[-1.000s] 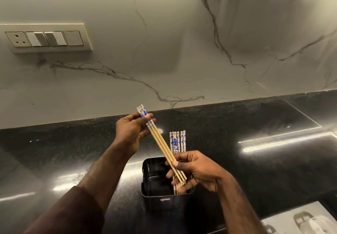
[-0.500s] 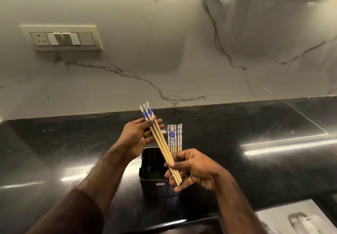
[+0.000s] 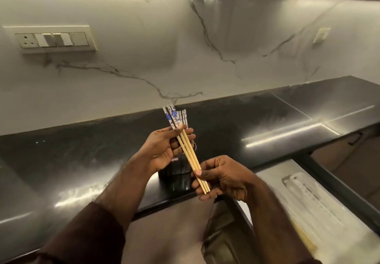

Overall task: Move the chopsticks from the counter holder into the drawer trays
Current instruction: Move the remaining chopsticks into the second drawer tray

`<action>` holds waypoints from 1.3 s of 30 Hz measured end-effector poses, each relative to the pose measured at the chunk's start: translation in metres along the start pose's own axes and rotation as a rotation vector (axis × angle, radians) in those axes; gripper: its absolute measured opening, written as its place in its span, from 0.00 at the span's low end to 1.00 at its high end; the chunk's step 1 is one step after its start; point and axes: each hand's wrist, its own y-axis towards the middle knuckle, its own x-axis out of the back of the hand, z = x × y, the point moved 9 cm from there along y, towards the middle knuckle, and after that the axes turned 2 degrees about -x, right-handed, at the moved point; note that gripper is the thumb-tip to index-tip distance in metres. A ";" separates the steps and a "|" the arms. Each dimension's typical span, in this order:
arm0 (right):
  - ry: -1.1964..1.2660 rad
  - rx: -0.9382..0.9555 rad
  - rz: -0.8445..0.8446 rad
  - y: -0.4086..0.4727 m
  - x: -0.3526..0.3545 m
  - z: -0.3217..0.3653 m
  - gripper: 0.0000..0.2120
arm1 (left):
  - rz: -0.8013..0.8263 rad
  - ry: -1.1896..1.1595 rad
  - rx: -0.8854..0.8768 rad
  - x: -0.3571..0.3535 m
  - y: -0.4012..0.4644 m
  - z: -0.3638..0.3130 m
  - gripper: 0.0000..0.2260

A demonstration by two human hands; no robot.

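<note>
A black worktop (image 3: 82, 150) runs below a marbled wall (image 3: 144, 48) with a switch plate (image 3: 51, 39). At lower right an open drawer (image 3: 320, 212) shows a pale tray (image 3: 304, 198), blurred. A dark holder (image 3: 176, 175) stands near the worktop's front edge, a few chopsticks' patterned tops (image 3: 183, 115) rising behind the left hand (image 3: 164, 148). A bundle of chopsticks (image 3: 190, 152) slants above the holder, its upper part pinched by the left hand, its tips pinched by the right hand (image 3: 222, 177).
</note>
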 end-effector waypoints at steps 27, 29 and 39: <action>0.184 -0.044 -0.447 -0.382 0.251 -0.173 0.10 | 0.260 -0.056 0.341 -0.375 -0.095 0.321 0.09; 0.195 -0.066 -0.453 -0.405 0.276 -0.188 0.10 | 0.264 -0.074 0.369 -0.402 -0.099 0.347 0.10; 0.195 -0.072 -0.449 -0.444 0.366 -0.207 0.12 | 0.256 -0.031 0.367 -0.472 -0.073 0.403 0.12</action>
